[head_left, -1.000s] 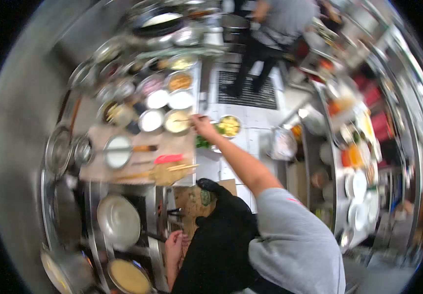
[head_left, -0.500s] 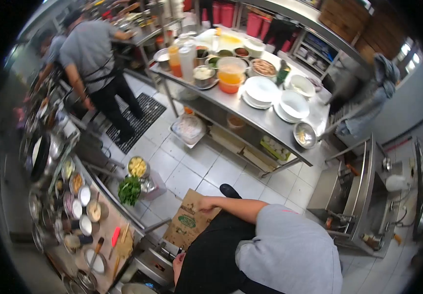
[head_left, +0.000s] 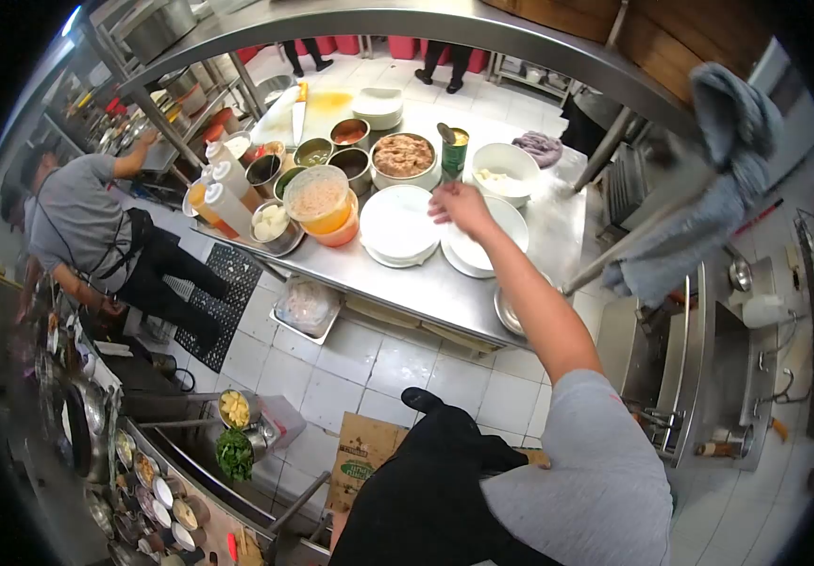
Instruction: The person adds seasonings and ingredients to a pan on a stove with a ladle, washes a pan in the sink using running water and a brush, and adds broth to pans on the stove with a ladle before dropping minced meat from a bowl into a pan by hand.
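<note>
While the right hand (head_left: 463,208) hovered at the plates, the left hand (head_left: 339,524) hung far lower

As the right forearm slanted from lower right to upper left, it crossed the right-hand plate stack (head_left: 463,249), the landmark here. The right hand was over the far-left edge of that landmark, its fingers loosely bent and a little apart, nothing visible between them. Whether a fingertip touched china could not be told. The left-hand plate stack (head_left: 400,224) lay just to the landmark's left, near the fingertips; both stacks were round, with no long axis to line up. The left hand, well apart and down to the landmark's left beside the printed cardboard (head_left: 360,453), was mostly hidden, so its grip could not be told. Clearly, the right hand was the nearer

Behind the landmark sat the white bowl (head_left: 511,186) with pale pieces; beyond its left edge stood the green tin (head_left: 452,160); the steel bowl (head_left: 504,313) lay in front, partly behind the forearm
</note>
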Available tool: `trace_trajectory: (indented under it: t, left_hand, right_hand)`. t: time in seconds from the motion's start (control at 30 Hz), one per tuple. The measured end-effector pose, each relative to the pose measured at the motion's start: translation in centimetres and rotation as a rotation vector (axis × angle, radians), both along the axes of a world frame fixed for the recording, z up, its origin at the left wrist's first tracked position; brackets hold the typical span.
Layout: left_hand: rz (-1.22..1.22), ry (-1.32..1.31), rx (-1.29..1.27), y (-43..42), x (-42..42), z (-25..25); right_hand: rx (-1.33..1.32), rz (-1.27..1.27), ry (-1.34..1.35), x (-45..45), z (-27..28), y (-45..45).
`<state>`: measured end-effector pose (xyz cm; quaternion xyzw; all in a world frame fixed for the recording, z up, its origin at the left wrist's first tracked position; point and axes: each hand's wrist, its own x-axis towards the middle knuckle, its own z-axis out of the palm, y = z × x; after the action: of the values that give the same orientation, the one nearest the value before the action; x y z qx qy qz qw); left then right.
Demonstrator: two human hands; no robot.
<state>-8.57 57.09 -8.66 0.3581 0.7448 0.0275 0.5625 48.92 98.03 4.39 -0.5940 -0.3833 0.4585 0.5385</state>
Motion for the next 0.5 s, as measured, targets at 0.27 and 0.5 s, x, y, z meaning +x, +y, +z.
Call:
trace_trajectory:
  t: [0.27,0.5]
  left_hand:
    - [0.324,-0.145,0.143,2.0,2.9,-0.6]
    - [-0.025,0.160,-0.114,-3.0,1.8,-2.6]
  right_hand:
    - [-0.274,-0.372,-0.534,5.4,-9.2,16.5]
    - [-0.431,-0.326,-0.404,5.8,-7.7,18.2]
